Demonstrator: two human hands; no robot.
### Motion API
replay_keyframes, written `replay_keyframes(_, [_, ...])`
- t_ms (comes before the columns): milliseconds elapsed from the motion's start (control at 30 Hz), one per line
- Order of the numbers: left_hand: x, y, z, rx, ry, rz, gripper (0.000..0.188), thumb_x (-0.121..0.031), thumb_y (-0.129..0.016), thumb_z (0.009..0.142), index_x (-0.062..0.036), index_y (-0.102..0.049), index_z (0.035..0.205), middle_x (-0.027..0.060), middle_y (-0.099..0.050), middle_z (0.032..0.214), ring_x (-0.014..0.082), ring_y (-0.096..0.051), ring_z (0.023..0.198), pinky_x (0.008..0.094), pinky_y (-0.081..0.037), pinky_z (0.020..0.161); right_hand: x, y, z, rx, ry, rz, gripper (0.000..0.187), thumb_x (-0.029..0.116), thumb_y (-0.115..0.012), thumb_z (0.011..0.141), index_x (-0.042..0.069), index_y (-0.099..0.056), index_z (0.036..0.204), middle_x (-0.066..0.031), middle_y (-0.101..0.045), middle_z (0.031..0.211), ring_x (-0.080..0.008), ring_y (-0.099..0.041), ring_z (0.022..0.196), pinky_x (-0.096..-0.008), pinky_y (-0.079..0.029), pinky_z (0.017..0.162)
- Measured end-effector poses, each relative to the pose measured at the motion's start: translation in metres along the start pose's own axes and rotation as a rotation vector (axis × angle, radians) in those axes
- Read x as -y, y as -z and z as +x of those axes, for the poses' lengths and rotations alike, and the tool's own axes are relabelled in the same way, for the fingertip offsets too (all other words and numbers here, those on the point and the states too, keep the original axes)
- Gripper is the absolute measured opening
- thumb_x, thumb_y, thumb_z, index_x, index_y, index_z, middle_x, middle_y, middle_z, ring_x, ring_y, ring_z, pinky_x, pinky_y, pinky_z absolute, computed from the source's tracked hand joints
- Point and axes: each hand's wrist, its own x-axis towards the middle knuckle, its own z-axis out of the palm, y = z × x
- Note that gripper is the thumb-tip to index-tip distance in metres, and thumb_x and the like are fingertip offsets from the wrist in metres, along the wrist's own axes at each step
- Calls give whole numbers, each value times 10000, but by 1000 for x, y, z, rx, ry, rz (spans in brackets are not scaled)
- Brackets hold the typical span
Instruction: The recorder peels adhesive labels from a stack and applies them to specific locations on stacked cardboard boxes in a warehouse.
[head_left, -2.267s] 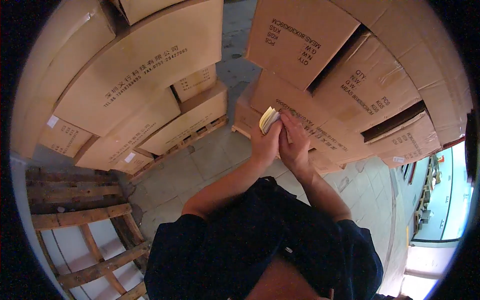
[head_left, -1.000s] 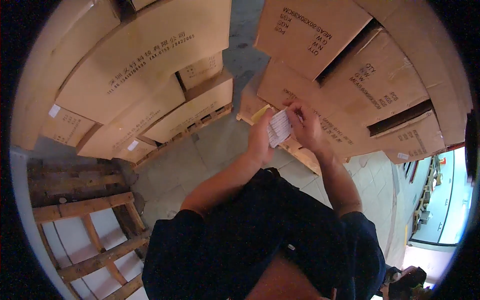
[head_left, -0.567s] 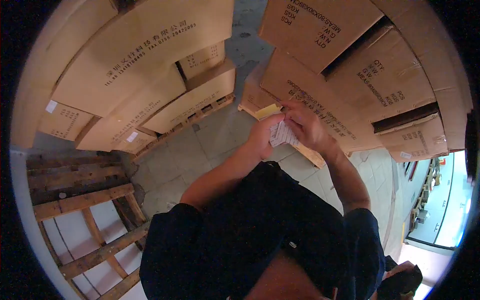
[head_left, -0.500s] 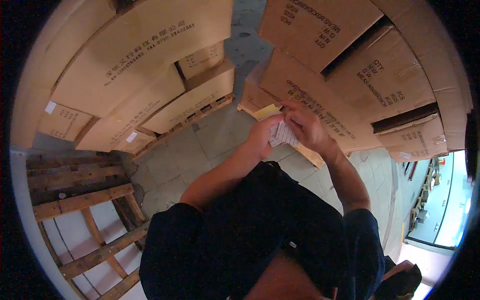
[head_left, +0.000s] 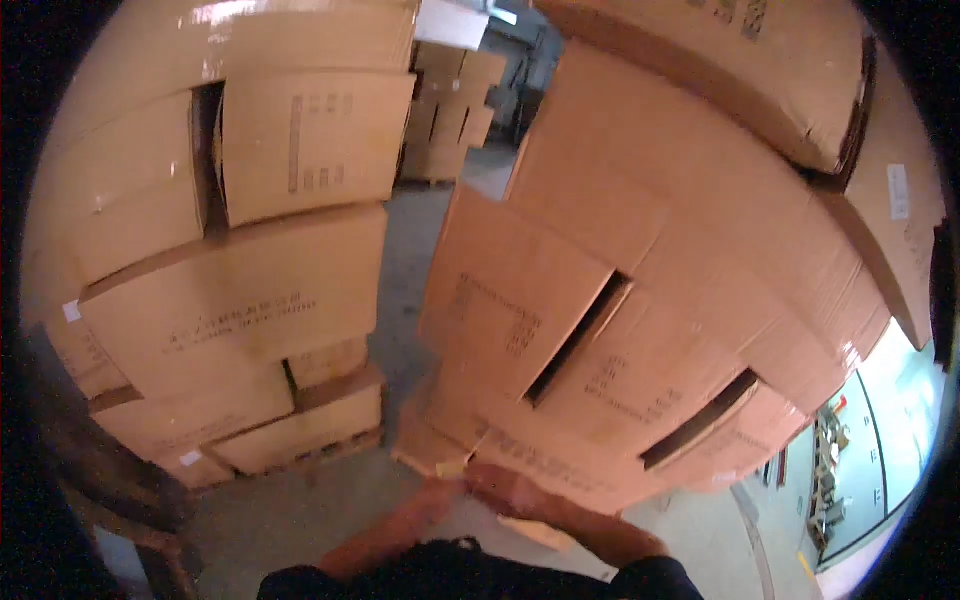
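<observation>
Low in the picture, in front of my chest, my left hand (head_left: 438,494) and my right hand (head_left: 508,490) meet close together. Both are smeared by motion, fingers curled inward. A small yellow edge of the paper slips (head_left: 452,468) shows above my left fingers; the rest is covered by my hands. Straight ahead of my hands stands a tall stack of brown cardboard cartons (head_left: 600,330), its lower boxes nearest to my right hand.
Another carton stack (head_left: 240,280) rises at the left on a wooden pallet (head_left: 350,446). A narrow floor aisle (head_left: 405,270) runs between the stacks toward more cartons (head_left: 455,105). Wooden pallets (head_left: 140,530) sit at lower left. Far right, goods (head_left: 828,470) line a bright wall.
My view has tilted up, showing the upper cartons and the aisle. My hands now appear lower, still together; the white printed paper seen between them before is no longer visible.
</observation>
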Motion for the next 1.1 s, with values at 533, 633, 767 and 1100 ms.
replay_keyframes(533, [-144, 53, 62, 188, -224, -649, 501, -141, -736, 686, -79, -547, 1146, 69, -610, 1008, 231, -613, 892, 393, -503, 773, -2, 229, 131, -296, -641, 330, 93, 66, -547, 895, 45, -556, 985, -81, -601, 1025, -160, -566, 985, -294, -480, 792])
replay_keyframes(633, [-162, 93, 67, 272, -298, -723, 514, -89, -752, 677, -91, -536, 1144, 61, -602, 975, 231, -613, 871, 402, -514, 736, 11, 346, 208, -536, -420, -427, 163, 25, -579, 835, 57, -568, 994, -62, -618, 916, -172, -600, 886, -321, -499, 767])
replay_keyframes(767, [-188, 147, 95, 389, -366, -774, 537, -37, -768, 668, -103, -525, 1143, 53, -594, 941, 232, -613, 850, 411, -524, 699, 91, 484, 344, -557, 32, -1153, 94, -3, -579, 826, 7, -552, 916, -92, -611, 823, -175, -619, 800, -312, -499, 741])
replay_keyframes(1100, [-249, 181, 126, 271, -349, -613, 385, -20, -776, 632, -57, -590, 967, 48, -629, 852, 200, -624, 789, 376, -518, 689, 122, 610, 541, -652, -72, -1577, 131, 103, -581, 767, 28, -540, 867, -151, -601, 759, -262, -596, 723, -384, -468, 614])
